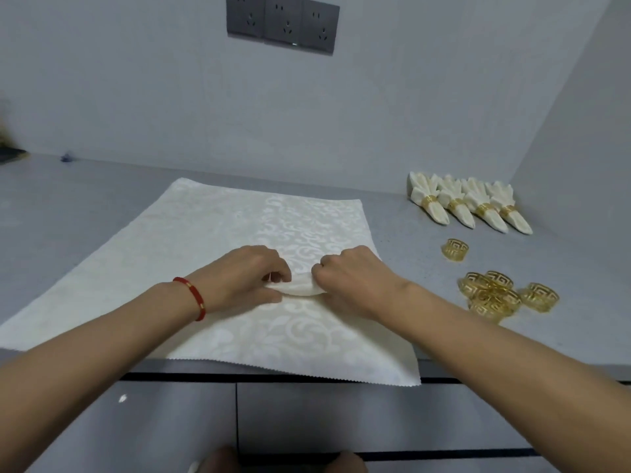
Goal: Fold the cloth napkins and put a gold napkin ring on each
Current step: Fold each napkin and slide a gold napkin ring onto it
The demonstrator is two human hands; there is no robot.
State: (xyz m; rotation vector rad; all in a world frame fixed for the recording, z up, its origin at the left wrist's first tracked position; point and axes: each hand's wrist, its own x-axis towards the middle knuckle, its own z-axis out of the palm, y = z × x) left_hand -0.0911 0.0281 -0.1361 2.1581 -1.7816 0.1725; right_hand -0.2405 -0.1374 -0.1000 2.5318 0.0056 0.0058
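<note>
Lying flat on the grey counter [85,206]: one cream damask napkin [191,240], unfolded, its near edge overhanging the counter front. Left hand [246,278], red cord bracelet [193,297] at the wrist, fingers curled, pinching a small raised fold at the napkin's middle. Right hand [351,281], fingers likewise curled, pinching the same fold from the right. Far right, against the wall: four folded napkins [467,203], each banded by a gold ring, laid side by side. Near them, one loose gold ring [456,249]; nearer still, a cluster of gold rings [502,297]. Wall above: grey socket panel [282,22].
</note>
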